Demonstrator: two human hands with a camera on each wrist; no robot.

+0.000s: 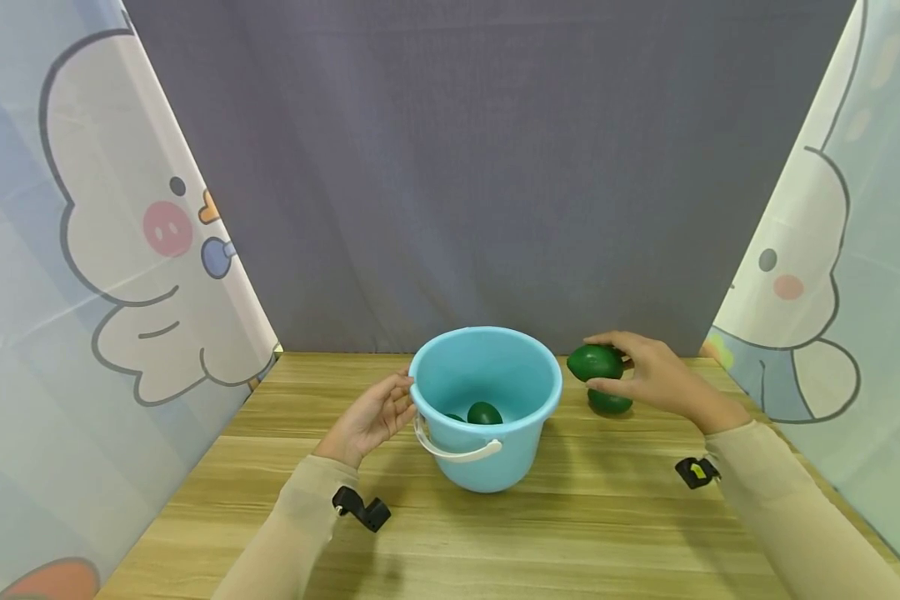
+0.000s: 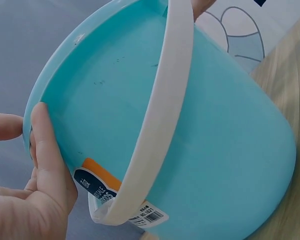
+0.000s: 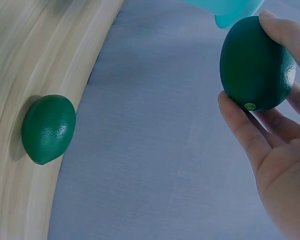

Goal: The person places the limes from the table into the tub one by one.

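A light blue bucket (image 1: 528, 446) with a white handle (image 2: 162, 107) stands upright on the table. My left hand (image 1: 378, 417) grips its rim at the left side, with fingers against the outer wall in the left wrist view. Two green limes, one of them this lime (image 1: 484, 413), show inside the bucket; the other is mostly hidden by the near wall. To the right of the bucket, my right hand (image 1: 648, 372) holds a glossy dark green lime (image 3: 255, 65) between thumb and fingers, above the table. Below it another lime (image 3: 49, 129) lies on the table.
The wood-grain table (image 1: 450, 546) runs up to a dark grey curtain (image 1: 480, 167) at the back. Cartoon-print curtains (image 1: 120, 275) hang on both sides. A label (image 2: 97, 185) is stuck on the bucket near the handle's end.
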